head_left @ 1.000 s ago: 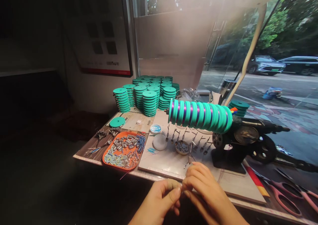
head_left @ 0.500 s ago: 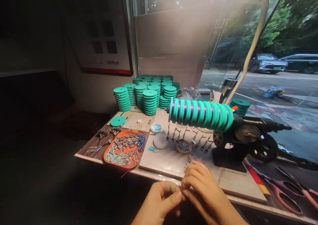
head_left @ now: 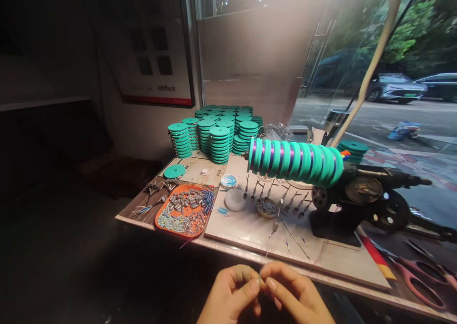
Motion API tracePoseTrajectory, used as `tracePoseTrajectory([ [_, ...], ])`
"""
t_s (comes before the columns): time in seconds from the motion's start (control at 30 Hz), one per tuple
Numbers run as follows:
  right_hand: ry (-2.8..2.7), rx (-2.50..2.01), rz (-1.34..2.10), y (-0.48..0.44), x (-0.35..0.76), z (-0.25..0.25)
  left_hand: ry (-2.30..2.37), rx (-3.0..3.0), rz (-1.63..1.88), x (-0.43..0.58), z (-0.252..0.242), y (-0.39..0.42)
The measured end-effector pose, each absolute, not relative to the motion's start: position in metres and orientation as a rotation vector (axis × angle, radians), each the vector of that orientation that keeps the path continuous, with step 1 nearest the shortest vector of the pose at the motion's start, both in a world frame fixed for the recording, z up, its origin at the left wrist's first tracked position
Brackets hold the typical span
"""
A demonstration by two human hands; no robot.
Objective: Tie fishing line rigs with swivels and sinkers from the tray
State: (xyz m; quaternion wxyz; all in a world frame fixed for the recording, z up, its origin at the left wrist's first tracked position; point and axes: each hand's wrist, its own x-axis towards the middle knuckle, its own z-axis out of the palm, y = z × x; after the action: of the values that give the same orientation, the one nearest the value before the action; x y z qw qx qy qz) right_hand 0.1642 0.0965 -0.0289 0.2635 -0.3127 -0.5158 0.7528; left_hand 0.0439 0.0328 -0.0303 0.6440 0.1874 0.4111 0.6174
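My left hand (head_left: 235, 290) and my right hand (head_left: 294, 290) meet just in front of the table's near edge, thumbs and fingertips pinched together. A tiny pale sliver shows between the fingertips, too small to name. Beyond the hands, on the pale board (head_left: 243, 236), lies a sinker (head_left: 275, 226) with metal fittings. To its right are a thin metal needle (head_left: 295, 239) and two small blue-tipped pieces. Farther back stands a small bowl (head_left: 267, 208) of grey beads, with a row of sinkers on wires (head_left: 262, 190) behind it.
An orange tray (head_left: 157, 221) of sorted small parts sits at the left. Green foam spools (head_left: 219, 145) are stacked at the back. A black winding machine (head_left: 364, 190) carries a row of green spools (head_left: 294, 162) with purple line. Pink-handled scissors (head_left: 416, 286) lie at the right.
My right hand has come down and back from over the board, its fingertips now against the left's. The needle and small pieces it covered are visible. The view has shifted slightly left.
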Motion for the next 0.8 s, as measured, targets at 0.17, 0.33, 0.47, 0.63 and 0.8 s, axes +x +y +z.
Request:
tracePoseTrajectory([
  [0.17, -1.32, -0.777, 2.159, 0.101, 0.16, -0.027, 0.984, 0.551, 1.462, 0.046, -0.024, 0.03],
  [0.33, -1.436, -0.715, 2.088, 0.105, 0.161, -0.027, 1.167, 0.719, 1.492, 0.046, -0.018, 0.027],
  [0.47, -1.321, -0.715, 2.261, 0.104, 0.158, -0.031, 1.172, 0.727, 1.51, 0.048, -0.024, 0.026],
  [0.63, -1.073, -0.664, 2.411, 0.098, 0.153, -0.036, 1.085, 0.669, 1.558, 0.051, -0.03, 0.025],
  [0.8, -1.091, -0.629, 2.415, 0.097, 0.155, -0.04, 1.058, 0.607, 1.524, 0.05, -0.034, 0.024],
])
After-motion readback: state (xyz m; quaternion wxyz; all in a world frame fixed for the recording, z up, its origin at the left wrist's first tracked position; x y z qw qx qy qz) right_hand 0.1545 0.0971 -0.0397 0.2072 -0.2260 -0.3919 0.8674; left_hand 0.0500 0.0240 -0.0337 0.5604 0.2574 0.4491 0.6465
